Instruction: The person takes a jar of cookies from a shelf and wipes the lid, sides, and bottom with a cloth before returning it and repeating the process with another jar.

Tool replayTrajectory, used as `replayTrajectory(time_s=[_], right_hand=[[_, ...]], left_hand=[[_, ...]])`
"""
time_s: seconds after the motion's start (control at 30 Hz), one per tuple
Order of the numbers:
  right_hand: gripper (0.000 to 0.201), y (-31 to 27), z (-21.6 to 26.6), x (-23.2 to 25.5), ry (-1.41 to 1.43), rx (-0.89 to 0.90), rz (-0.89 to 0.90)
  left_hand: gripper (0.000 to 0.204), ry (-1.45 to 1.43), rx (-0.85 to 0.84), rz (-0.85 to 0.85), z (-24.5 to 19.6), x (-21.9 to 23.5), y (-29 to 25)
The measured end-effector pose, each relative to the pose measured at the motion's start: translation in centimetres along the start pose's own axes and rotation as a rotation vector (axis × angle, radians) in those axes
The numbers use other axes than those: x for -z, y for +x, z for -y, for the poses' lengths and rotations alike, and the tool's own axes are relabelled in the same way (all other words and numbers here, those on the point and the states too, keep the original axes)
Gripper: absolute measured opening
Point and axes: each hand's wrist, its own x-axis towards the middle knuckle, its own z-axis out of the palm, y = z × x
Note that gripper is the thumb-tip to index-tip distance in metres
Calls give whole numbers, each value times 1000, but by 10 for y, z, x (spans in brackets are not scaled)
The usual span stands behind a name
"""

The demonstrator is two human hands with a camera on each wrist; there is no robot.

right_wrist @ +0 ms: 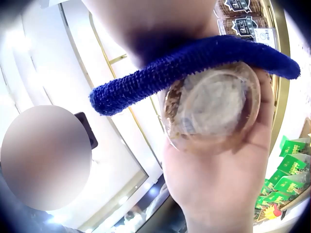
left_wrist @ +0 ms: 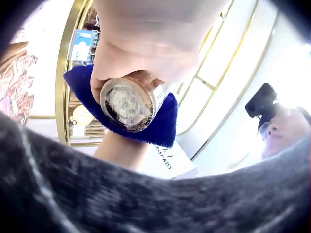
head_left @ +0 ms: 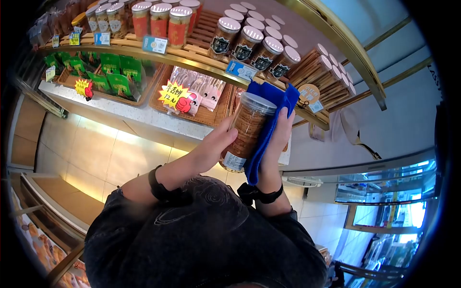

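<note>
Dark-sleeved arms raise a clear biscuit jar point(head_left: 249, 129), light-looking and probably slick, left hand point(head_left: 211, 146) clasping its side, right hand point(head_left: 277, 134) pressing a blue cloth point(head_left: 269, 125) against it.

We see a clear plastic jar point(head_left: 249, 129) of golden-brown biscuits with a white-and-blue label at its base, half wrapped in a deep blue woven cloth point(head_left: 269, 129). On the shelf stand 4 clear jars with black labels and silver lids point(head_left: 252, 45), green packets point(head_left: 113, 72) and a yellow starburst price tag with red figures point(head_left: 174, 93).
</note>
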Motion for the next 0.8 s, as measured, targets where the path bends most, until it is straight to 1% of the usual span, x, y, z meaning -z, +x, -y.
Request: replayTrajectory(time_s=[0.07,0.1,0.13,0.2,0.23,0.27,0.33,0.4,0.43,0.47,0.53,0.6,0.63,0.67,0.73,0.77,0.8], right_hand=[[43,-11,-2,2,-7,80,-38],[45,-16,-7,9,12,121,26],[45,-18,-9,12,11,118,38],[46,-27,-10,15,-453,638,329],[48,-35,-2,15,-533,630,457],[47,-40,-1,16,-588,630,502],[45,-38,-5,28,-694,667,551],[43,-24,4,34,-799,792,560],[42,-19,7,34,-807,773,511],[42,-12,11,34,-811,785,488],[43,-14,19,31,-895,776,444],[43,-37,23,21,-935,739,561],[44,-50,29,14,-988,736,621],[42,-55,31,11,-1001,708,621],[41,-44,33,11,-1063,688,610],[39,-33,32,12,-1030,686,536],[40,-25,31,14,-1023,647,482]], left_hand=[[54,-85,26,43,-1,0,0],[54,-90,18,38,-2,0,-1],[51,-104,38,6,-3,-1,-2],[47,-133,89,-59,-3,-1,-7],[48,-260,76,22,7,9,-5],[48,-261,76,21,9,12,-8],[54,-37,51,113,2,11,-8],[53,-134,181,67,-4,4,-11],[51,-158,262,87,-9,3,-10],[50,-245,354,37,-15,-6,-11],[47,-313,363,135,-22,-4,-14],[50,-150,257,80,-20,-2,-17],[51,-172,208,122,-16,2,-25],[51,-153,94,249,-15,3,-30],[47,132,34,209,-6,12,-26],[44,119,208,208,-7,16,-26],[41,-7,337,161,-14,9,-29]])
